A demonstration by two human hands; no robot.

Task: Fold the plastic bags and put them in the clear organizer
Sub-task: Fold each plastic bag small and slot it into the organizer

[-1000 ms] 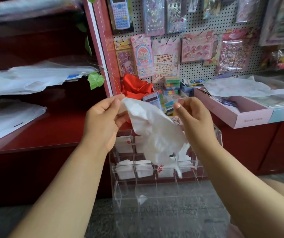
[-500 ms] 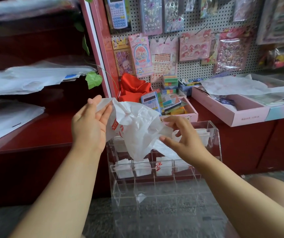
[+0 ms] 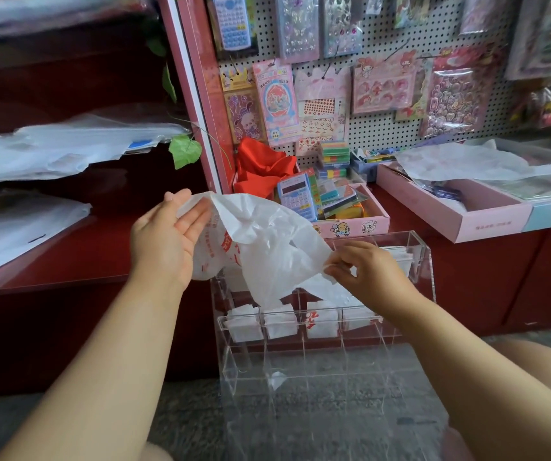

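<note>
A crumpled white plastic bag [image 3: 267,241] with red print hangs in the air between my hands, just above the clear organizer [image 3: 418,251]. My left hand [image 3: 167,237] holds the bag's upper left edge, fingers nearly straight, thumb against the film. My right hand [image 3: 367,274] pinches the bag's lower right corner with fingertips and thumb. The organizer stands on the floor against the red counter. Its upper row of compartments holds several small folded white bags [image 3: 280,322]. The lower compartments [image 3: 300,364] look bare except for one scrap of film.
A pink box [image 3: 354,226] of calculators and stationery and a red cloth [image 3: 261,168] sit on the counter behind. A pink tray [image 3: 467,224] under a loose white sheet lies to the right. Dark red shelves [image 3: 51,257] with stacked plastic sheets fill the left. A pegboard of stickers hangs above.
My right hand let go of the bag's top and dropped to pinch its lower right corner. My left hand shifted left and lower, and the bag is spread wider between them.
</note>
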